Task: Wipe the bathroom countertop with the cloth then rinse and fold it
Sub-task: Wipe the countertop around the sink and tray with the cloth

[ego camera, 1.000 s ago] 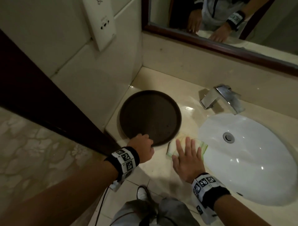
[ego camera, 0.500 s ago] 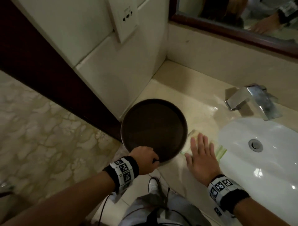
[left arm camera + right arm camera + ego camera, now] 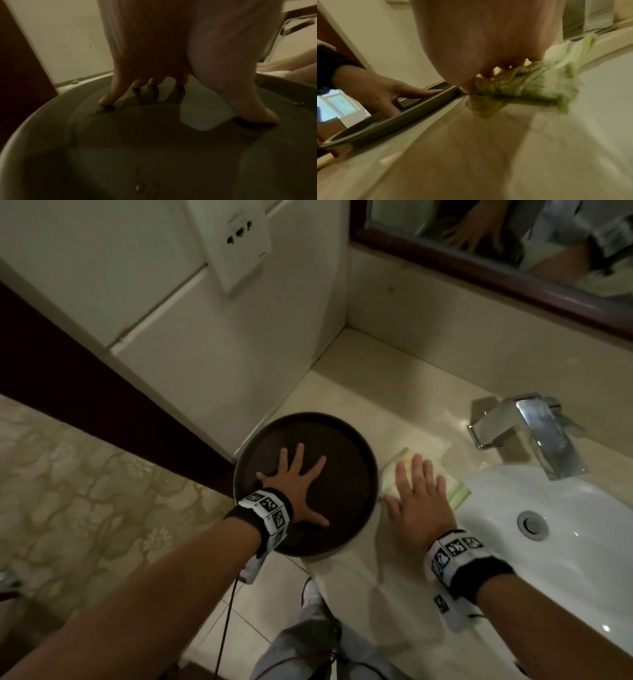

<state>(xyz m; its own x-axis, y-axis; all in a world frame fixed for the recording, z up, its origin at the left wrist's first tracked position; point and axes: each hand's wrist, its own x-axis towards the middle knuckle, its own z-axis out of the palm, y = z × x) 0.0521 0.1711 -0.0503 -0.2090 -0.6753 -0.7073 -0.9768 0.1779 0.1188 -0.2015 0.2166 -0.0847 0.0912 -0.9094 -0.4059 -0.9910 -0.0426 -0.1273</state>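
Observation:
A pale green cloth (image 3: 455, 491) (image 3: 539, 86) lies flat on the beige countertop (image 3: 376, 409) between a dark round tray (image 3: 346, 440) and the white sink (image 3: 565, 542). My right hand (image 3: 416, 494) presses flat on the cloth with straight fingers. My left hand (image 3: 294, 477) lies spread, palm down, inside the tray (image 3: 154, 148), which juts over the counter's front edge. In the left wrist view the fingertips (image 3: 106, 101) touch the tray's floor. The right wrist view shows the left hand (image 3: 385, 92) resting on the tray (image 3: 385, 121).
A chrome faucet (image 3: 534, 429) stands behind the sink, whose drain (image 3: 532, 524) is at the right. A framed mirror (image 3: 513, 261) hangs above the backsplash. A wall socket plate (image 3: 236, 237) and a dark door frame (image 3: 85, 371) are at the left.
My left hand let go of the tray's near rim and now lies spread flat inside it. The tray has slid toward the counter's front edge. My right hand stays on the cloth.

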